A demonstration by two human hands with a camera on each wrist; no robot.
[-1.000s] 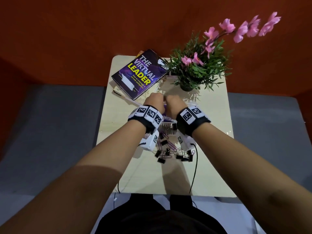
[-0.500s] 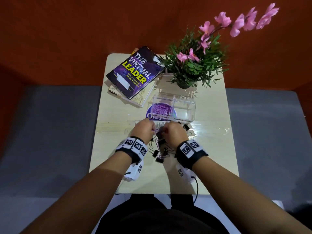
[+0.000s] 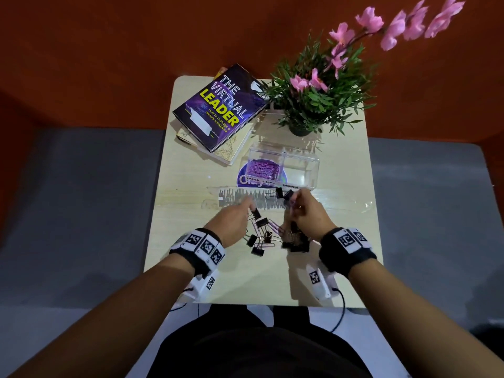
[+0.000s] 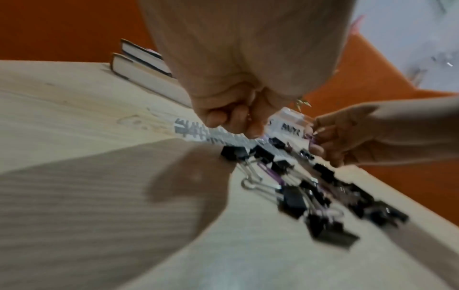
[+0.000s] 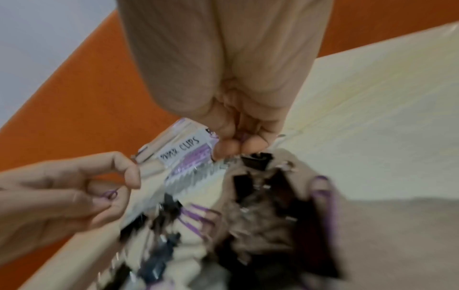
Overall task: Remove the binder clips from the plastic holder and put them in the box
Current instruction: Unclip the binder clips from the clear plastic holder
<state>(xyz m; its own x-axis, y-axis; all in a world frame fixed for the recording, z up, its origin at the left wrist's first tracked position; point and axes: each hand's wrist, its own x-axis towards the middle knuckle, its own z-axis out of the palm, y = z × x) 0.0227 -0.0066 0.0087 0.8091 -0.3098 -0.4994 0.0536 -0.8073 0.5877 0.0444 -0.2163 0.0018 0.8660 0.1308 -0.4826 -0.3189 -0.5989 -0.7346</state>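
Note:
Black binder clips (image 3: 262, 221) lie heaped with purple paper clips on the table between my hands. In front of the clear two-part box (image 3: 313, 162) a flat clear plastic holder (image 3: 237, 199) with a grey pattern lies crosswise. The box's left part holds purple paper clips; its right part looks empty. My left hand (image 3: 249, 208) hovers over the heap and pinches a purple paper clip (image 5: 110, 194). My right hand (image 3: 296, 199) is raised near the box front and pinches a purple clip (image 4: 311, 138); a black binder clip (image 5: 258, 159) sits just below its fingertips.
A purple book (image 3: 221, 107) on a second book lies at the back left. A potted plant (image 3: 313, 105) with pink flowers stands at the back right. Wrist cables trail over the table's near edge (image 3: 259, 305).
One second ago both hands were up at the box; they came back to the heap together. Now they have drawn apart, each with a purple clip.

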